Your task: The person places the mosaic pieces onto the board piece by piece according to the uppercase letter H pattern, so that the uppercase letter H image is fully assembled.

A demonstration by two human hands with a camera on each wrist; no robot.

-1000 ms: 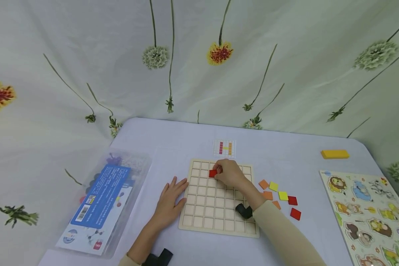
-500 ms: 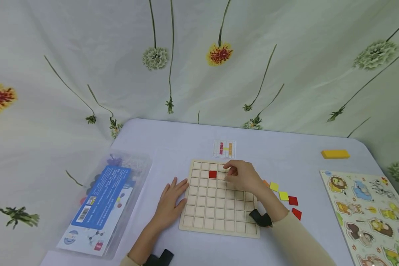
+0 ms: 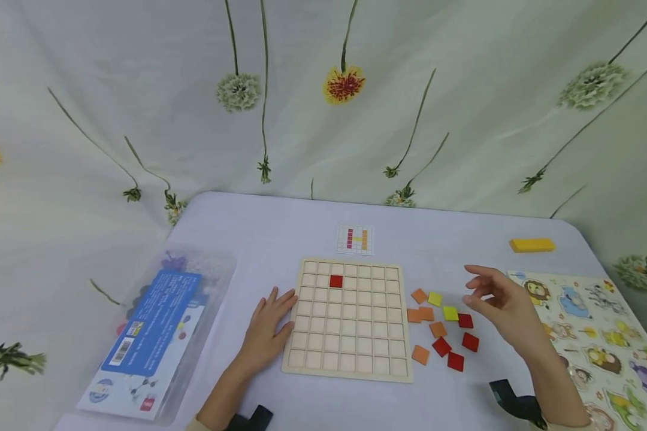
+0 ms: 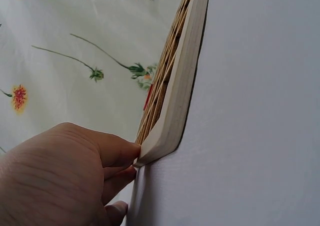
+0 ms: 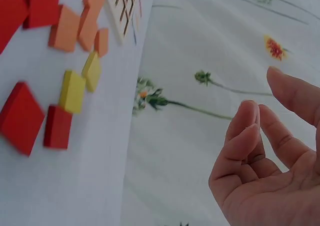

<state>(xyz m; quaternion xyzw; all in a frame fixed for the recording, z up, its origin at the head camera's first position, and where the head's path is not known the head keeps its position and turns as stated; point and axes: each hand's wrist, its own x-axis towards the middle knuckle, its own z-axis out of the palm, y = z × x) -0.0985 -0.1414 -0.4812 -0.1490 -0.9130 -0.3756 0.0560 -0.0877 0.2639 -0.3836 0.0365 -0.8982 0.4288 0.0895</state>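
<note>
The loose tiles [image 3: 438, 330] lay right of the grid board [image 3: 348, 328], between it and the nearer right hand [image 3: 504, 308], whose fingers were loosely curled, empty and apart. The left hand [image 3: 268, 326] touched the board's left edge.

The middle board [image 3: 348, 326] is cream with squares. Lower-right tiles [image 3: 438, 329] are red, orange and yellow. The top cloth [image 3: 302, 131] is flowery.

Red tile [image 3: 336, 281] on board [image 3: 348, 327], seemingly flat
</note>
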